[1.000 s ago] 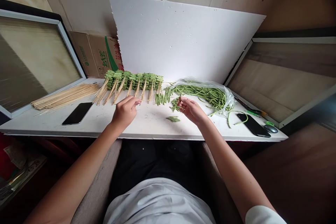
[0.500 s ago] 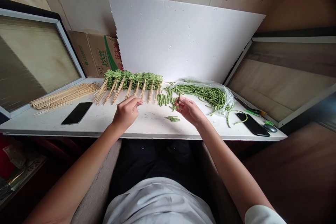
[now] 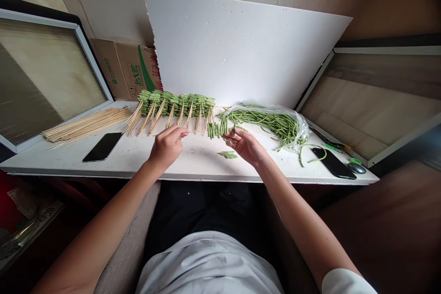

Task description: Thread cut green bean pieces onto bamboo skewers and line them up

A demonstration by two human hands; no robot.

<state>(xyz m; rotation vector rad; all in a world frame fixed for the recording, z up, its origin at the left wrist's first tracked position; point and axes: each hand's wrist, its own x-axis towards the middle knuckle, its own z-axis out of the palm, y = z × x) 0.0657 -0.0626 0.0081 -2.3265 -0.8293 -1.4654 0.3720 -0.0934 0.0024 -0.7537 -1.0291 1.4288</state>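
White worktop (image 3: 193, 165): at eleven o'clock I saw stacked bean skewers (image 3: 174, 102), handles (image 3: 189, 115) outward, presumably for easy lifting. Left hand (image 3: 167, 145): fingers pinched a stick (image 3: 198, 131), level, apparently to steady threaded bean pieces (image 3: 216, 131) at twelve. Right hand (image 3: 246, 146): fingers gripped another piece (image 3: 234, 129); stick contact was unclear.

Cardboard box (image 3: 109, 70), brown, behind the table's left part — green Chinese characters (image 3: 137, 72), read as 北大荒 (Beidahuang), with a line of small Latin letters beside them, too fine to read with certainty. Same box, right end: red characters (image 3: 155, 65), read as 花生油 (peanut oil), near the white board (image 3: 234, 50). Same box, left panel: green emblem (image 3: 113, 81) and small green lettering (image 3: 108, 66), illegible. Lower-left shelf edge (image 3: 50, 213) — dark marks like lettering, unreadable.
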